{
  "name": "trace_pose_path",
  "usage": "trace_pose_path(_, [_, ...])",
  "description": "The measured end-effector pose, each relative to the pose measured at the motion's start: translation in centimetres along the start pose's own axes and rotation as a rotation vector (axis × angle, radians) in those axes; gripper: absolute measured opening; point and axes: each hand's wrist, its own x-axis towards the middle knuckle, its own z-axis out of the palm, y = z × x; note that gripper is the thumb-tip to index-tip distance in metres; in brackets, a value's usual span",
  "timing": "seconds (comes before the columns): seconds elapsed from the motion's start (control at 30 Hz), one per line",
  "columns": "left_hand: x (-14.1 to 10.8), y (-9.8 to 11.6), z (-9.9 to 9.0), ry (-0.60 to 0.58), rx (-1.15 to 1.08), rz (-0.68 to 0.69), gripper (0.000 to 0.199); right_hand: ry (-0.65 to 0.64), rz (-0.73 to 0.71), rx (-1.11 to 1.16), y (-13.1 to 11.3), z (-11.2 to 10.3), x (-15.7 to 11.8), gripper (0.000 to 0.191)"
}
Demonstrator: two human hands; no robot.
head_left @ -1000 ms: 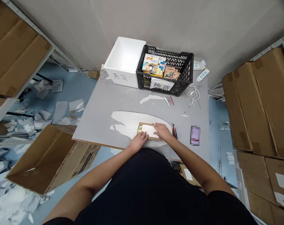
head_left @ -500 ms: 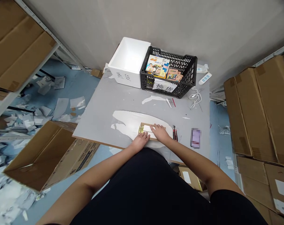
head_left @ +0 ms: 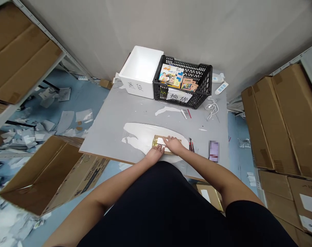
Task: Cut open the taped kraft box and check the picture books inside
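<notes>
A small flat cardboard box [head_left: 166,151] with a white label and yellowish tape at its left end lies on a white sheet [head_left: 142,132] near the table's front edge. My left hand [head_left: 155,154] grips its near left side, fingers closed over the edge. Across the top and right part lies my right hand [head_left: 173,144], its fingers bent and pressed to the box by the label. My fingers hide part of the label. Just right of the sheet are a red-and-black utility knife [head_left: 191,145] and a blurred purple phone-like item [head_left: 214,151].
At the table's back stand a white foam box [head_left: 137,87] and a black crate [head_left: 202,92] holding booklets. A white cable [head_left: 212,108] and power strip [head_left: 221,88] lie at the right. An open carton [head_left: 76,178] stands on the floor at left; stacked cartons [head_left: 281,120] line the right.
The view has shifted slightly. My right hand's fingers have drawn a little closer together on the box; my left hand stays at its near side.
</notes>
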Motion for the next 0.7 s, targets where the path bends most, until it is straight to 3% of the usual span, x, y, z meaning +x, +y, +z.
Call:
trace_pose_path(0.17, [-0.6, -0.4, -0.8, 0.039, -0.061, 0.006, 0.031, 0.023, 0.011, 0.008, 0.1, 0.6, -0.1, 0.056])
trace_pose_path(0.3, [0.1, -0.1, -1.6, -0.015, -0.061, -0.050, 0.022, 0.052, 0.036, -0.030, -0.9, 1.1, 0.3, 0.057])
trace_pose_path(0.5, [0.7, 0.2, -2.4, -0.055, -0.059, -0.110, 0.028, 0.038, 0.189, -0.013, -3.0, 0.9, 1.0, 0.059])
trace_pose_path(0.6, [0.7, 0.3, -2.6, -0.066, -0.050, -0.105, 0.031, 0.003, 0.184, 0.055, -2.4, -0.2, 1.0, 0.061])
trace_pose_path(0.7, [0.8, 0.3, -2.8, -0.127, -0.079, -0.121, 0.029, -0.096, 0.111, 0.205, -0.2, -1.9, 1.2, 0.057])
